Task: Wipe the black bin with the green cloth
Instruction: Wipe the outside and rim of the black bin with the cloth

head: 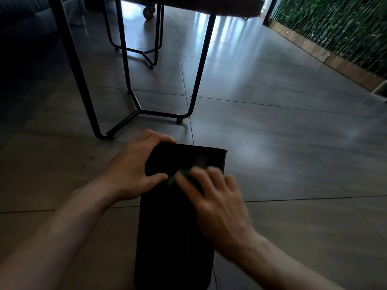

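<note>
Grey tiled floor (282, 153): black bin (173, 227), table legs (144, 110) on it.

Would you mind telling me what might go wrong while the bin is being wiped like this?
1. The black bin seems to lie on its side on the smooth tiled floor, steadied only by the left hand at its far end; hard strokes might make it slide or roll.
2. The green cloth barely shows under the blurred right hand, so it could bunch up and miss areas.

left hand (134, 170): bare, no sleeve | right hand (217, 197): bare, blurred
</note>
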`<state>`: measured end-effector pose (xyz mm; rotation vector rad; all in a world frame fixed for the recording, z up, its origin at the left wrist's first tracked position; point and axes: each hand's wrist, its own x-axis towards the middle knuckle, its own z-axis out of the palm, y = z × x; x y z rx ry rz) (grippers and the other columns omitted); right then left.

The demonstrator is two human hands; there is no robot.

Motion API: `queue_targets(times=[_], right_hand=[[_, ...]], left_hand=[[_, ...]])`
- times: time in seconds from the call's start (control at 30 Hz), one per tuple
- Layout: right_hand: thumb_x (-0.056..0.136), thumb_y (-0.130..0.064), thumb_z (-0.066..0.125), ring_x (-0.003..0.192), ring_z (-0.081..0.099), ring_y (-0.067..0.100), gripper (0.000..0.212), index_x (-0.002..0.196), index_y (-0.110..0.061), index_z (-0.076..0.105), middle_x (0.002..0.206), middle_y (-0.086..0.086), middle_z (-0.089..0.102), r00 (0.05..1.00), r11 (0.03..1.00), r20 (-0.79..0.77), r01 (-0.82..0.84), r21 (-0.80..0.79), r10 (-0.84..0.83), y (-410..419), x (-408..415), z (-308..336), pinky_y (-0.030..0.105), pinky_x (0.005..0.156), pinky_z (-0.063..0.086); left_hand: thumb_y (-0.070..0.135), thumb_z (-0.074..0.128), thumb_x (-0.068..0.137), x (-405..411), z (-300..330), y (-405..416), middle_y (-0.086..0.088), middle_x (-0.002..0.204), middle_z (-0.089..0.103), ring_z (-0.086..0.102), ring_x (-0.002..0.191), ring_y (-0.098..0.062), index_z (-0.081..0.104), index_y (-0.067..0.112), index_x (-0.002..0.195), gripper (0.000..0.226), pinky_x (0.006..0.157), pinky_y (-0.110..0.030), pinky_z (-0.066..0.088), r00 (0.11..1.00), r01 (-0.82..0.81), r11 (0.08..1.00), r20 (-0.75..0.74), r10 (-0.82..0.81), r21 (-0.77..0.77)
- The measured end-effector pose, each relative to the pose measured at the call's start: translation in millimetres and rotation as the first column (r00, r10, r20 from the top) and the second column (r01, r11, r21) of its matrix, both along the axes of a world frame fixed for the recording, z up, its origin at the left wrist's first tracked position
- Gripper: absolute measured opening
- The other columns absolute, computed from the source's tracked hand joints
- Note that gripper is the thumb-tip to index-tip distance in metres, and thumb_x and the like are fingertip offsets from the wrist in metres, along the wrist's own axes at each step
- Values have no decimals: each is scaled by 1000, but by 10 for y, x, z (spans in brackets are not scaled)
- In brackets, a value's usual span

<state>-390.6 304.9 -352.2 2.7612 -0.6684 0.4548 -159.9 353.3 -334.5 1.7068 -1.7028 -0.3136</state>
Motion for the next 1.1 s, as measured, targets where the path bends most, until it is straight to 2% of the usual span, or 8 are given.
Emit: queue_targets(times=[0.23, 0.3, 0.53, 0.63, 0.73, 0.87, 0.97, 1.1], right_hand=[[104, -33, 50, 111, 54, 19, 40, 144, -37, 51, 136, -6, 51, 881, 907, -318, -403, -121, 349, 520, -560, -711, 31, 77, 61], [107, -24, 40, 109, 55, 23, 38, 142, -34, 53, 133, -3, 52, 926, 925, -175, -359, -128, 335, 399, -509, -591, 34, 76, 60], [83, -22, 71, 114, 56, 35, 64, 146, -19, 57, 134, 9, 57, 978, 988, 168, 108, 113, -127, -228, 23, 129, 46, 81, 50], [90, -27, 65, 111, 56, 36, 55, 145, -19, 57, 134, 9, 59, 988, 995, 128, 81, 61, -89, -99, 45, 26, 47, 79, 50], [100, -29, 53, 106, 58, 33, 38, 137, -26, 64, 129, 2, 65, 985, 983, -8, -173, -59, 173, 269, -171, -417, 42, 77, 56], [110, -21, 35, 107, 55, 23, 40, 137, -37, 59, 130, -7, 58, 930, 934, -189, -339, -114, 314, 545, -483, -722, 32, 74, 60], [105, -23, 45, 104, 59, 28, 35, 134, -30, 64, 126, -1, 64, 961, 955, -16, -277, -110, 277, 328, -376, -526, 36, 73, 59], [89, -24, 55, 109, 57, 36, 51, 139, -18, 63, 129, 11, 62, 977, 999, 208, 41, 30, -46, -236, -45, 15, 46, 77, 52]], left_hand=[[25, 86, 71, -3, 8, 14, 16, 128, 47, 51, 118, -9, 50, 36, 134, 73, 98, -28, 46, 1000, -6, 1000, -13, 7, 26], [23, 86, 72, -14, 23, 9, 15, 128, 48, 51, 118, -10, 50, 34, 134, 72, 99, -32, 48, 1000, -5, 1000, -13, 5, 21], [22, 85, 73, -59, 48, -2, 15, 129, 48, 52, 118, -9, 50, 33, 134, 71, 95, -27, 49, 1000, 3, 1000, -4, -3, 20], [21, 85, 72, -39, 47, 2, 14, 128, 49, 53, 119, -11, 51, 33, 133, 71, 98, -36, 50, 1000, 6, 1000, -14, -5, 23], [22, 86, 71, -5, 42, 1, 12, 127, 49, 53, 119, -13, 52, 32, 133, 72, 100, -41, 49, 1000, -15, 1000, -17, 15, 25], [25, 86, 72, -11, 31, 11, 18, 126, 47, 52, 118, -10, 50, 37, 132, 72, 98, -33, 49, 999, 0, 999, -34, 1, 36], [23, 86, 71, -29, 30, -5, 17, 126, 48, 52, 118, -9, 51, 36, 132, 71, 99, -31, 48, 999, 5, 1000, -35, -4, 27], [22, 86, 71, -29, 32, -19, 15, 127, 49, 52, 119, -11, 51, 34, 132, 71, 101, -38, 49, 999, 9, 1000, -38, -8, 29]])
